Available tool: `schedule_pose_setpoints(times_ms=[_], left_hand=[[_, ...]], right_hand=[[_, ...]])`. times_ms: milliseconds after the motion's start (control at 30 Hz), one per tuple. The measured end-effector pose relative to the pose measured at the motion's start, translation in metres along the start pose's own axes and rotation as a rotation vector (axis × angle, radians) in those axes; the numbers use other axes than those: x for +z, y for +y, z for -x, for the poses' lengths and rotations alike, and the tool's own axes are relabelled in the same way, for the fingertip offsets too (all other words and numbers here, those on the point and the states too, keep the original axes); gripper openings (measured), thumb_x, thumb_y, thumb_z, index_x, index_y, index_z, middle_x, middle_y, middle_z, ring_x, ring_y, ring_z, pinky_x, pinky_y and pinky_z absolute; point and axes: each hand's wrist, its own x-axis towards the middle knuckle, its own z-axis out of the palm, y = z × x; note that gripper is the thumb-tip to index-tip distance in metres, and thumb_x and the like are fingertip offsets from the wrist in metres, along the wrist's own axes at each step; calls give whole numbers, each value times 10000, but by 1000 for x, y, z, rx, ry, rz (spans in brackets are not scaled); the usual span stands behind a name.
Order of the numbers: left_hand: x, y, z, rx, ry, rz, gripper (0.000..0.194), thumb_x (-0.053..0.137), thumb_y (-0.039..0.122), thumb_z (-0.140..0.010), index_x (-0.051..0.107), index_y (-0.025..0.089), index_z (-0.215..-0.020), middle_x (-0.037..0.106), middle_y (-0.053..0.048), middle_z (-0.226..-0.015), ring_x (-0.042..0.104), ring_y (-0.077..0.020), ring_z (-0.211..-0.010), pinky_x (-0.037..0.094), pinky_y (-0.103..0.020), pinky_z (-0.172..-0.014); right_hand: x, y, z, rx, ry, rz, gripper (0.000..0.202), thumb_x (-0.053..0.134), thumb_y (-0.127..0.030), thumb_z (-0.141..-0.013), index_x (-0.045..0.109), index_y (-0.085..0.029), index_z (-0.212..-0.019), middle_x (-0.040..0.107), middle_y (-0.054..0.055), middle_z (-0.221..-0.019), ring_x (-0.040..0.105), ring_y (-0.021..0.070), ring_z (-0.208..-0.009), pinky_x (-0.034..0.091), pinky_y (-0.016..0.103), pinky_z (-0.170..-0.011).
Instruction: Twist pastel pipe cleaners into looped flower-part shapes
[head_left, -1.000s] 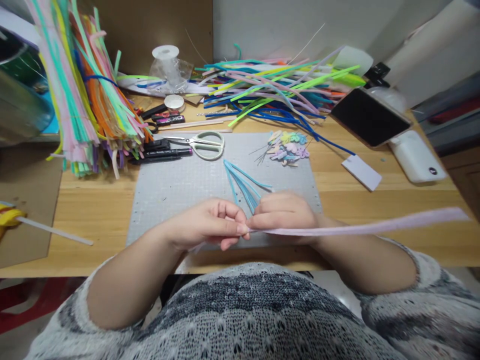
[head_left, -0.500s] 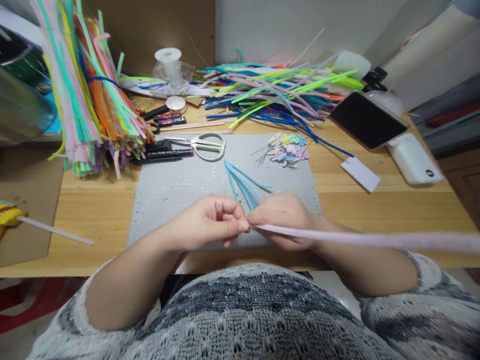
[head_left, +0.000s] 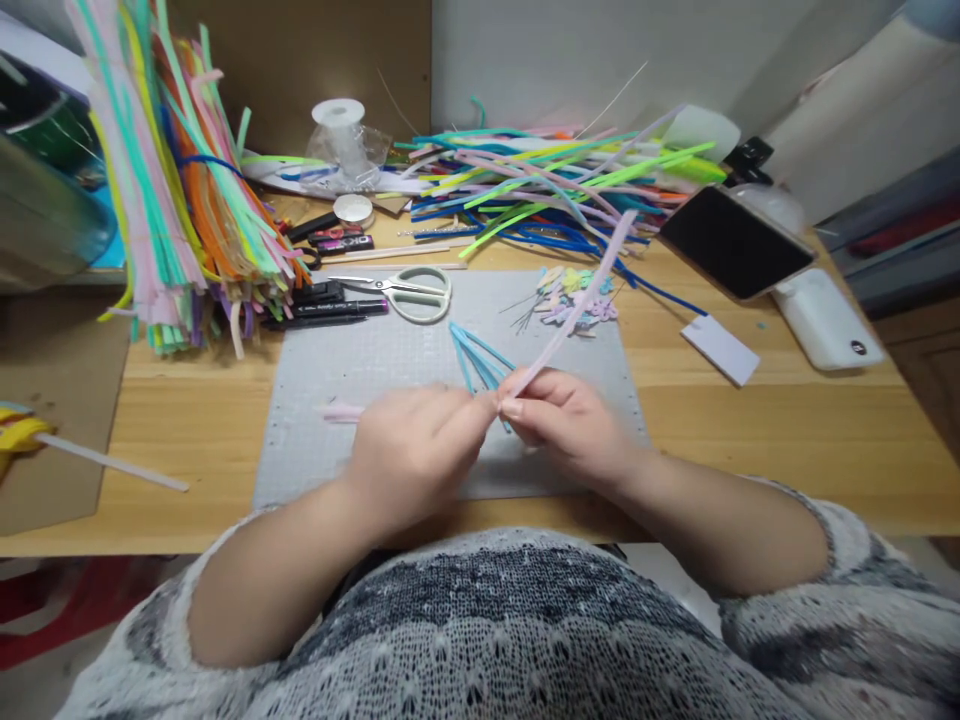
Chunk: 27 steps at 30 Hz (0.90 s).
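All I can make out from here is "OK" — light capitals on a small black-and-pink item (head_left: 341,244) at eleven o'clock from the middle of the grey mat (head_left: 315,370). The dark marker (head_left: 349,309) at ten and the round badge (head_left: 859,348) on the white device (head_left: 821,312) near three carry marks — too small to read.

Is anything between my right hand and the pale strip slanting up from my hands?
Nothing visible: your right hand pinches the pale strip directly, close beside your left hand.
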Motion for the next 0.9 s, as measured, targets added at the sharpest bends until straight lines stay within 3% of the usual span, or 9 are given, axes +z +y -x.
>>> schedule_pose_setpoints(times_ms=[100, 200, 267, 333, 500, 667, 733, 833, 900], left_hand=[[-6, 3, -7, -221, -170, 512, 302, 430, 405, -905, 607, 161, -881, 627, -46, -762, 546, -137, -691, 431, -264, -635], [-7, -1, -10, -461, -527, 1131, 391, 416, 477, -893, 603, 139, -826, 623, -44, -685, 547, -107, -564, 443, -234, -540], [-5, -6, -10, -573, -723, 1381, 356, 514, 471, -844, 613, 131, -806, 633, -45, -638, 551, -99, -498, 423, -212, -468], [-2, -9, -10, -636, -800, 1474, 304, 612, 432, -782, 619, 128, -772, 627, -31, -584, 537, -90, -437, 381, -189, -402], [0, -5, -12, -560, -593, 1221, 268, 606, 393, -791, 607, 136, -716, 582, 7, -521, 449, -56, -366, 337, -175, -377], [-1, -2, -6, -75, -137, 258, 237, 520, 310, -859, 650, 162, -726, 628, -44, -627, 539, -120, -582, 399, -242, -557], [1, -4, -3, 59, -29, -2, 208, 508, 280, -865, 675, 174, -804, 654, -66, -690, 544, -142, -629, 391, -270, -590], [1, -2, 0, 71, -21, -19, 223, 481, 272, -879, 666, 168, -811, 647, -66, -703, 539, -146, -645, 395, -279, -609], [0, 1, -2, -45, -128, 237, 265, 459, 306, -891, 637, 155, -766, 621, -48, -665, 535, -133, -626, 410, -262, -594]], right_hand=[[-8, -10, 0, -206, -62, 212, 90, 567, -188, -840, 612, -147, -773, 592, 0, -707, 534, 95, -655, 441, 232, -605], [-14, -17, 2, -302, -266, 283, 101, 520, -140, -880, 616, -149, -848, 639, 19, -766, 585, 101, -718, 474, 237, -657], [-16, -18, 2, -350, -360, 317, 118, 501, -106, -886, 612, -146, -880, 647, 28, -787, 595, 96, -739, 481, 228, -670], [-16, -17, 1, -404, -408, 343, 131, 496, -77, -880, 611, -139, -897, 646, 35, -802, 596, 93, -753, 482, 221, -677], [-16, -13, 1, -360, -377, 333, 124, 497, -110, -889, 616, -130, -863, 634, 30, -779, 583, 95, -739, 477, 230, -681], [-9, -6, -1, -67, -178, 134, 106, 552, -188, -852, 599, -138, -771, 594, -2, -711, 547, 97, -684, 453, 239, -657], [-7, -4, -2, 30, -142, 26, 103, 549, -177, -836, 580, -140, -745, 559, -23, -660, 522, 89, -641, 442, 236, -640], [-7, -6, -1, 11, -131, 35, 87, 553, -166, -838, 580, -141, -760, 550, -23, -673, 517, 87, -656, 439, 232, -651], [-10, -10, 0, -85, -197, 135, 88, 546, -157, -858, 593, -139, -786, 575, -7, -717, 534, 89, -697, 441, 226, -668]])
